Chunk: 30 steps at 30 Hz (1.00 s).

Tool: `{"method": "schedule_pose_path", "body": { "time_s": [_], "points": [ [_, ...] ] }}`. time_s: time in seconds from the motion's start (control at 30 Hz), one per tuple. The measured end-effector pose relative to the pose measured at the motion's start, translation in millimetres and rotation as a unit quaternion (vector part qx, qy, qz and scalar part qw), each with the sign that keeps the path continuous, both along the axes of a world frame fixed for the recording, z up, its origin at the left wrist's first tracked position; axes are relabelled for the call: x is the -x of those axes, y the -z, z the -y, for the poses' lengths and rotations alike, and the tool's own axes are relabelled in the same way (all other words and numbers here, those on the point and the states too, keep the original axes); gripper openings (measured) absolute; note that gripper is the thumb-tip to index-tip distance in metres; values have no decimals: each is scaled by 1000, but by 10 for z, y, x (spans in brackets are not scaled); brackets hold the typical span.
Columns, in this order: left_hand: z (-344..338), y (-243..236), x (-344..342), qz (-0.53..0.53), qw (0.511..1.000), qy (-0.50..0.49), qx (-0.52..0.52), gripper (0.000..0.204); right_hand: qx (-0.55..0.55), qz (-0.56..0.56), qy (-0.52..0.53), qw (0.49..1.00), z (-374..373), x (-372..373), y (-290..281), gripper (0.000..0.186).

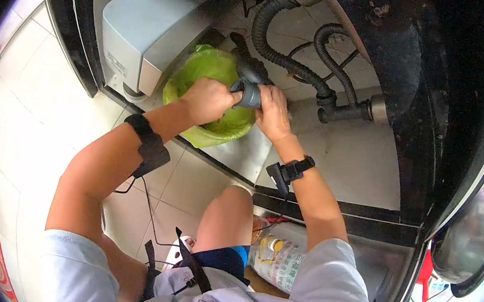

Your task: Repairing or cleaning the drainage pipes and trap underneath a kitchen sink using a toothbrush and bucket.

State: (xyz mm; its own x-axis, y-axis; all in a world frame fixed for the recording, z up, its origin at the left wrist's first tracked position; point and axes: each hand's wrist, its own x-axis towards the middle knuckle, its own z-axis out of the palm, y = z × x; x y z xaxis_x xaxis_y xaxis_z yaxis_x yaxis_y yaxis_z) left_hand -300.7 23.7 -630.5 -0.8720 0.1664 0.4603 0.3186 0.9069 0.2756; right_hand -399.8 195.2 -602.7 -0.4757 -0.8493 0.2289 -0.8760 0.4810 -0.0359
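Note:
Both of my hands are on a dark grey drain pipe fitting (249, 95), a short wide tube. My left hand (207, 100) is closed, its thumb at the fitting's left end. The fingers of my right hand (272, 113) wrap round its right side. Below the fitting is a round bin with a light green plastic liner (208, 66); some small dark bits lie in it. A black pipe piece (251, 62) lies behind the fitting, by the bin's right rim; whether the two are joined I cannot tell.
A grey-white box-shaped appliance (139, 29) stands left of the bin. Black corrugated drain hoses (265, 25) hang at the cabinet's back and meet a pipe joint (348, 111) on the right. A cabinet sill (211, 162) crosses before me. A white printed sack (282, 266) rests by my knee.

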Motion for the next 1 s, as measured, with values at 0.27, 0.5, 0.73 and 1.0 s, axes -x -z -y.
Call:
{"method": "schedule_pose_path", "body": {
  "time_s": [0.27,0.5,0.73,1.0],
  "points": [
    [149,88,96,271,793,73,-541,19,35,18,1,999,-37,-11,26,54],
    [126,62,-18,-77,996,24,46,34,33,1,-10,999,4,-55,-3,53],
    [59,0,-114,4,1000,-18,-3,27,17,1,-20,1000,6,-50,13,53],
    [124,-9,-109,-57,996,22,-69,19,17,-7,-11,1000,-74,-22,18,52]
  ]
}}
